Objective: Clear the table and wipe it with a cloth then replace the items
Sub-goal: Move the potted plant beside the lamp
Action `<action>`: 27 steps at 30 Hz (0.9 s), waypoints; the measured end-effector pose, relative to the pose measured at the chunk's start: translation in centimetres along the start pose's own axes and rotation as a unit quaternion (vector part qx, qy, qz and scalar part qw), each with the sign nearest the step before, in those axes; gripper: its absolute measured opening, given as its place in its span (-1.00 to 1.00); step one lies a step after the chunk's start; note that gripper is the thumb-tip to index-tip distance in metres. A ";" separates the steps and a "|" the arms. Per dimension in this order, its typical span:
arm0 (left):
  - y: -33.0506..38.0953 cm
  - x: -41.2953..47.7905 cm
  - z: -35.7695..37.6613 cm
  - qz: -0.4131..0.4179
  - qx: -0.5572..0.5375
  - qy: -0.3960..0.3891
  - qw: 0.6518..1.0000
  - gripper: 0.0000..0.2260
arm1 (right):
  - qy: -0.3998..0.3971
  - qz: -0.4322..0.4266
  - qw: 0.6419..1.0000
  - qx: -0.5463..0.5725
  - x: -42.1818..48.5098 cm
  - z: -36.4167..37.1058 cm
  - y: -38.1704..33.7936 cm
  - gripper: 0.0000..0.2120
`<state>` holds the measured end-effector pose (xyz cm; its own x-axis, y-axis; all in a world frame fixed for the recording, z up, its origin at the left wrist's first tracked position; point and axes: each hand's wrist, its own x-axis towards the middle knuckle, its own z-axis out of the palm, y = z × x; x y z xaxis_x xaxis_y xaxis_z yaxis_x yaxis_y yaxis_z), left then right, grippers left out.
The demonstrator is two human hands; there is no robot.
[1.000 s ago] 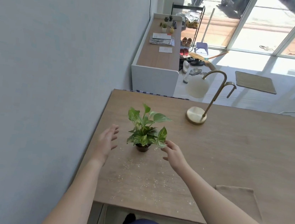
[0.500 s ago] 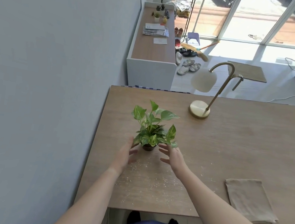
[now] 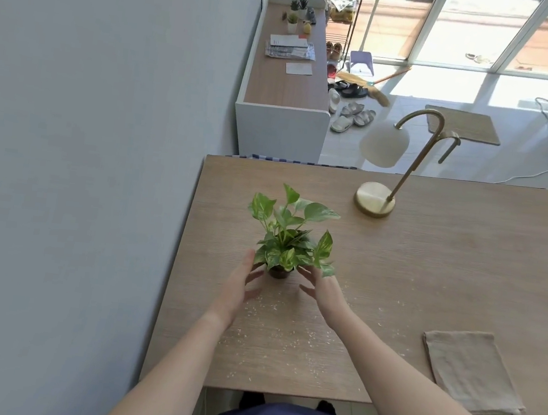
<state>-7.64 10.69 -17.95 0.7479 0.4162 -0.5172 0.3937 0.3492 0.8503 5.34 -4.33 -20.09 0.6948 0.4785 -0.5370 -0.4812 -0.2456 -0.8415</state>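
On the wooden counter [image 3: 431,261], with the one potted plant [image 3: 287,240] as landmark, two bare forearms reach forward from the near edge, one on each side of it. Left of the plant's small dark pot, the left hand [image 3: 238,285] stands on edge, palm turned toward the pot, fingers spread and loosely curved; its fingertips lie right beside the pot under the lowest leaves, though whether they touch it I cannot tell. Right of the pot, the right hand [image 3: 321,287] mirrors it, palm facing in, fingers apart, their tips partly hidden beneath the foliage. Both hands are unclenched and grip nothing; they flank the pot with a gap between them that the pot fills. The plant stands upright on the counter, toward its left side and well back from the near edge.

Scattered pale crumbs [image 3: 283,343] lie on the counter nearer the person than the plant, under and between the forearms. Farther back and to the right of the plant stands one brass lamp [image 3: 375,202] with a white shade, its round base flat on the counter. Nearer and far to the right of the plant lies one folded beige cloth [image 3: 470,369], its corner overhanging the near edge.
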 end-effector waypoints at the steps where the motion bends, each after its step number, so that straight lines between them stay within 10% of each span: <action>1: 0.1 0.0 0.1 0.000 -0.007 0.000 1.000 -0.35 | -0.001 -0.005 1.000 -0.005 -0.2 0.0 -0.3 -0.64; 27: 10.9 5.4 3.5 0.026 -0.032 -0.036 0.998 -0.26 | -0.057 -0.046 0.996 -0.047 2.5 -2.9 -12.0 -0.50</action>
<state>2.55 13.80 -11.10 0.8044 0.3741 -0.4616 0.3198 0.3820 0.8670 14.46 -2.63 -11.49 0.6660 0.5934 -0.4520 -0.3628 -0.2718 -0.8913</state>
